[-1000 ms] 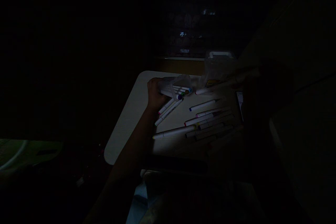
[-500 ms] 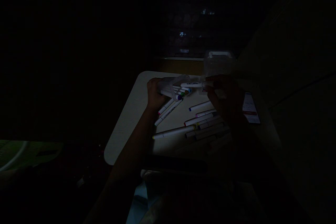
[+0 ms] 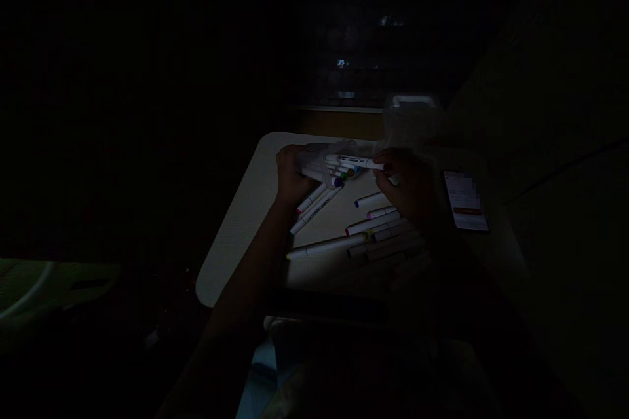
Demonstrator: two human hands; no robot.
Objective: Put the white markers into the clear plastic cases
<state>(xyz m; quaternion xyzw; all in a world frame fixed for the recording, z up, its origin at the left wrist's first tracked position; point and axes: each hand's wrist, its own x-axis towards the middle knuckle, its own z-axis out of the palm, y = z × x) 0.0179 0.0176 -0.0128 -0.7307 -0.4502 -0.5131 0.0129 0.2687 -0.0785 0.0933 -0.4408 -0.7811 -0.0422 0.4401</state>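
In dim light, my left hand is wrapped round a clear plastic case that lies tilted with its mouth to the right. Several markers with blue, green, brown and purple ends stick out of it. My right hand pinches a white marker near one end; its far end is at the mouth of the case. Loose white markers lie on the table below both hands, some partly hidden in shadow and behind my right hand.
A phone with a lit screen lies right of my right hand. A second clear plastic container stands at the back of the white table. Beyond the table's far edge is a dark surface with faint reflections.
My right hand has moved left with the marker, bringing its tip into the case's mouth. More of the phone shows now. My left hand and the case have stayed nearly still.
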